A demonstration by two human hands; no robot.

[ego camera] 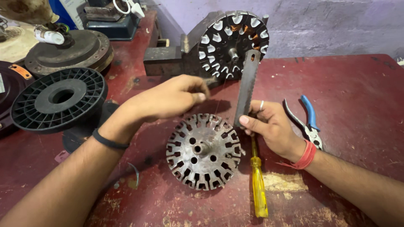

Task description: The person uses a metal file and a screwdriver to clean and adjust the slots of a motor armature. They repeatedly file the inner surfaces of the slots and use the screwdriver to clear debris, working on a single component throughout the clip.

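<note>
We work over a worn red surface (362, 84), w/ a bare slotted metal disc (203, 151) lying flat in front of us as our ref point. Its slots are empty, no wire in them, and a short shaft sticks up at the centre.

Our left hand (168, 98) hovers just above the disc's upper left edge, fingers curled shut; it seems to pinch sth small or thin, but we can't tell what. Our right hand (269, 124) sits at the disc's upper right edge and grips a flat metal strip (247, 86), held nearly upright w/ the lower end close to the slots, prob so the edge can meet them.

A yellow screwdriver (259, 185) lies just right of the disc, tip toward the right hand, within easy reach. Blue-handled pliers (309, 122) lie further right, beyond that hand. Behind the disc a second slotted disc (233, 42) stands upright on a metal block (164, 61), white inserts and some copper wire in its slots. Far left of the disc lies a black plastic spool (59, 98), empty, no wire wound on it.
</note>
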